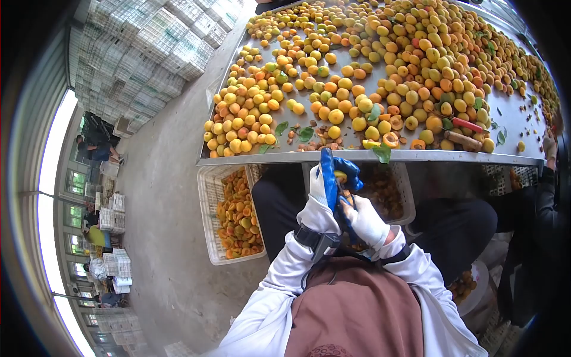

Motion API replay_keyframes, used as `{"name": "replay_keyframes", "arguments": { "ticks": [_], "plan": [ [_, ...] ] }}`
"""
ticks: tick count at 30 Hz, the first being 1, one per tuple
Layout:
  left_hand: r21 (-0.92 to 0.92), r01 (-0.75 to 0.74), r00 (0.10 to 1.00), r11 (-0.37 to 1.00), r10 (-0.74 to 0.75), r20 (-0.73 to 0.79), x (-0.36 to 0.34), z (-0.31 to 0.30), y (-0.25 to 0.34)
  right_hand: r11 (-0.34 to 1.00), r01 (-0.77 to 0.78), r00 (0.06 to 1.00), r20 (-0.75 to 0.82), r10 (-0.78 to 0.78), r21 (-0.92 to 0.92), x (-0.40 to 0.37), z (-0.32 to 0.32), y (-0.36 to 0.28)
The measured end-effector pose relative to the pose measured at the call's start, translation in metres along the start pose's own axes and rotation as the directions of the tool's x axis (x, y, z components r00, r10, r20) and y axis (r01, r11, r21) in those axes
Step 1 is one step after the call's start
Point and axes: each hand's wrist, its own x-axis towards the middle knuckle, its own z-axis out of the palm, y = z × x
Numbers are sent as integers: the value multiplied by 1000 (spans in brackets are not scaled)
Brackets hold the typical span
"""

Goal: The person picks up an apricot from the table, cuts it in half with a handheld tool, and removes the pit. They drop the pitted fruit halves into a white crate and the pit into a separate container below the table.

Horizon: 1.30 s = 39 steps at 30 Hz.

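Between its blue-coated fingers, my left hand (325,193) grips a yellow apricot (341,177), just off the table's front edge. My right hand (367,223), in a white and blue glove, is closed on a small knife-like tool (346,195) that meets the fruit; most of it is hidden. Whole apricots (244,122) cover much of the metal table (357,156) in front of me. Near its edge lie cut apricot halves (390,140), a red-handled tool (467,125) and a wooden-handled tool (463,141).
A white crate (205,208) of apricot halves stands on the floor at my left. Another crate (406,193) with fruit sits under the table, partly behind my hands. Another person's gloved hand (549,147) is at the right edge. Stacked crates (137,59) stand far left.
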Motion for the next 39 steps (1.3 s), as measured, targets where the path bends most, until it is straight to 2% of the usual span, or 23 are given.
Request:
{"name": "replay_keyframes", "arguments": {
  "ticks": [5, 8, 9, 11, 13, 15, 16, 18, 19, 21, 22, 23, 25, 26, 27, 28, 29, 31, 33, 34, 35, 37, 39],
  "plan": [
    [-5, -6, 999, 1000, 6, -42, -4, 9, 2, 995, -13, 1000, 12, 14, -102, -2, -3, 0],
    [15, 23, 998, 1000, -24, 54, -9, 14, 15, 845, -304, 948, 225, 224, 441, -4, -12, -16],
    [-78, 97, 991, 992, -90, 97, -12, 17, 20, 844, -302, 949, 223, 223, 443, -6, -17, -12],
    [-168, 172, 978, 971, -148, 147, -14, 23, 25, 633, -376, 898, 433, 71, 676, -8, -22, -4],
    [-258, 177, 983, 950, -156, 102, -16, 29, 25, 705, -316, 928, 361, 90, 635, 1, -17, 11],
    [-240, 147, 989, 960, -135, 67, -18, 34, 26, 926, 218, 939, 194, -285, 307, 4, -15, 19],
    [-339, 150, 988, 929, -153, 19, -13, 32, 20, 927, 218, 939, 195, -285, 307, 3, -18, 22],
    [-517, 105, 994, 849, -80, 71, -8, 27, 16, 844, -181, 960, 278, 39, 505, -1, -26, 19],
    [-519, 102, 995, 849, -76, 71, -9, 24, 14, 846, -179, 959, 279, 37, 503, -1, -27, 20],
    [-348, -59, 971, 936, -27, -239, -21, 37, 32, 833, -116, 972, 236, -17, 540, -3, -27, 22],
    [-335, -284, 942, 898, 195, -275, -14, 24, 25, 833, -116, 971, 237, -19, 540, -3, -31, 21],
    [-360, -259, 961, 897, 203, -186, -4, -4, 27, 869, -129, 968, 252, 5, 478, -4, -35, 16],
    [-227, -384, 912, 895, 328, -248, -14, -23, 48, 897, -143, 963, 268, 28, 418, -2, -35, 17],
    [-156, -453, 869, 878, 395, -297, -17, -39, 54, 993, 49, 996, 78, -41, -103, 2, -31, 23],
    [-81, -516, 820, 853, 464, -335, -21, -52, 62, 777, 129, 977, -53, -205, -616, 5, -28, 22],
    [82, -526, 756, 847, 509, -411, -30, -63, 70, 710, -18, 983, -141, -116, -704, -2, -25, 17],
    [245, -510, 681, 825, 561, -471, -41, -72, 82, 716, -17, 983, -144, -117, -698, -6, -28, 9],
    [480, -406, 583, 777, 625, -519, -49, -135, 94, 942, -132, 983, -162, 84, -309, -14, -34, -4],
    [753, -121, 629, 646, 637, -446, -60, -209, 100, 934, -127, 980, -189, 66, -335, -16, -39, -9],
    [932, 1, 591, 363, 751, -293, -56, -256, 90, 914, -89, 973, -232, -6, -397, -16, -40, -8],
    [935, -2, 594, 355, 753, -285, -55, -245, 93, 886, -57, 960, -269, -78, -460, -16, -42, -8],
    [942, 85, 530, -324, 816, 233, -56, -192, 98, 898, -82, 959, -281, -48, -432, -13, -42, -14],
    [897, -257, 761, 358, 648, -40, -29, -137, 90, 888, -88, 960, -276, -45, -451, -12, -40, -11]
  ]
}}
